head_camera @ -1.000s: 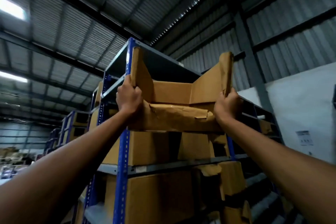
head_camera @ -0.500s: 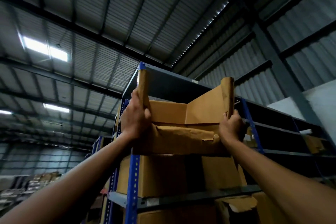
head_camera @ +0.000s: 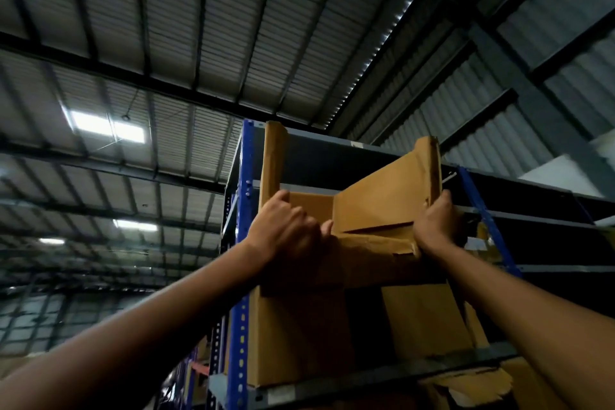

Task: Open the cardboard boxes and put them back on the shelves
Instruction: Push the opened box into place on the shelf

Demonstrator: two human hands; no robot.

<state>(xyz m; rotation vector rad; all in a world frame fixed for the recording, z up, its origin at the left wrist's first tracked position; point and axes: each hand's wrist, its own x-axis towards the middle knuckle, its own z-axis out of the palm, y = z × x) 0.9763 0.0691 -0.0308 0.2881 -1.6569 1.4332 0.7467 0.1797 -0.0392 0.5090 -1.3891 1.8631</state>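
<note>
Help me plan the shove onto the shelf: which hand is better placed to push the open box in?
Probably left. The left hand sits behind the near wall of the open box, thumb hooked over it, ready to push; the right hand grips the side flap's edge, better for steering.

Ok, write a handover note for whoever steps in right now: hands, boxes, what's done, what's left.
Left hand grips the left side of the open box.
Right hand grips its right flap.
Box: flaps up, raised at the front of the blue rack, above another box standing on a shelf.
Done: this box is opened.
Left: set it on a shelf and let go; whether it already rests on anything is unclear.
</note>
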